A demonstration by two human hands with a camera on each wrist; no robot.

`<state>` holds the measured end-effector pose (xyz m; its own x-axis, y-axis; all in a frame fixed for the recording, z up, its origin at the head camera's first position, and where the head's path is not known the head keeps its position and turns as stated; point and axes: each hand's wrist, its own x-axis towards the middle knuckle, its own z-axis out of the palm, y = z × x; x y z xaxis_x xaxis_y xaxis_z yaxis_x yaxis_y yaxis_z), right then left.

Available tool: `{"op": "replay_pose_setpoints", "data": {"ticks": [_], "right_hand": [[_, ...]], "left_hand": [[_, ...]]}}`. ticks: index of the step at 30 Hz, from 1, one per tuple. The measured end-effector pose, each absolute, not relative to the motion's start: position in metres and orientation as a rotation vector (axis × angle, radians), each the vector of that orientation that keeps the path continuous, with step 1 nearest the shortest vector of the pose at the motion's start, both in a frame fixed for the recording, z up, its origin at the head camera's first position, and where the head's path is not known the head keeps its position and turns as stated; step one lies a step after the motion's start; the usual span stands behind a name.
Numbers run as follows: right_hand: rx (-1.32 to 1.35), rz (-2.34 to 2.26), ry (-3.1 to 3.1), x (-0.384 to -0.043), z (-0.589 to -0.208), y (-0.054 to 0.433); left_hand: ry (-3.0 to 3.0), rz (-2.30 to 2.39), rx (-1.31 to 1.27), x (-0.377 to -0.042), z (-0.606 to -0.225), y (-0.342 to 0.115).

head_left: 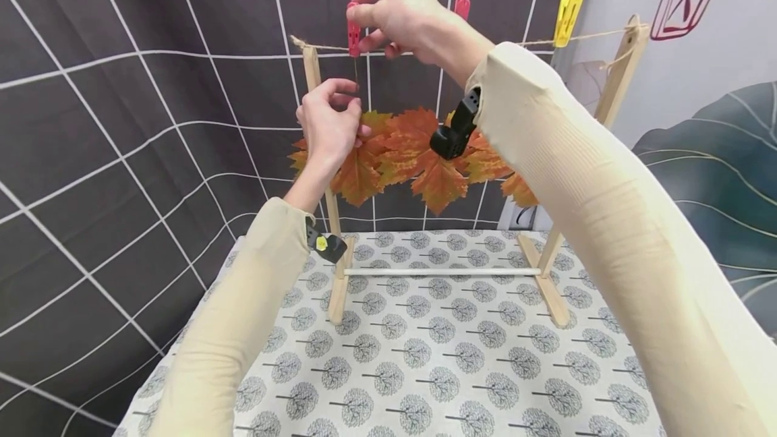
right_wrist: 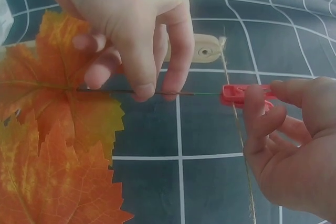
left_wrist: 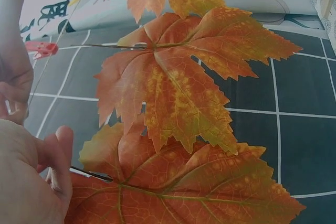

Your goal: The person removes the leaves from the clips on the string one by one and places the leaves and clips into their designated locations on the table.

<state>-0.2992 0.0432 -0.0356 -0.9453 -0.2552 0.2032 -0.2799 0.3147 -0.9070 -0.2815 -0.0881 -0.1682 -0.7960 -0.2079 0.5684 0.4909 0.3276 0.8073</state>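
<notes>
My right hand (head_left: 405,15) pinches a red clothespin (head_left: 354,38) at the left end of a twine line. In the right wrist view the clothespin (right_wrist: 233,94) sits across the twine (right_wrist: 240,129), with the tip of a leaf stem at its jaws. Below it, my left hand (head_left: 328,120) pinches that thin stem (right_wrist: 110,91) between thumb and finger. The stem belongs to an orange maple leaf (head_left: 358,170) hanging under the line. In the left wrist view, this leaf (left_wrist: 173,192) lies lowest, beside another maple leaf (left_wrist: 168,72).
A wooden stand holds the twine between a left post (head_left: 332,211) and a right post (head_left: 619,79), joined low by a white rod (head_left: 443,272). Another red clothespin (head_left: 462,7) and a yellow clothespin (head_left: 568,17) are on the line. Beneath is a tree-patterned tablecloth (head_left: 425,383).
</notes>
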Motion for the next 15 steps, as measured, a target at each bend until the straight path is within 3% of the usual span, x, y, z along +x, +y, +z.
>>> {"op": "replay_pose_setpoints", "data": {"ticks": [15], "right_hand": [[0.543,1.723,-2.523,-0.2998,-0.037,0.0444]], "left_hand": [[-1.966,-1.501,-0.273,-0.2829,-0.1709,-0.0895]]}}
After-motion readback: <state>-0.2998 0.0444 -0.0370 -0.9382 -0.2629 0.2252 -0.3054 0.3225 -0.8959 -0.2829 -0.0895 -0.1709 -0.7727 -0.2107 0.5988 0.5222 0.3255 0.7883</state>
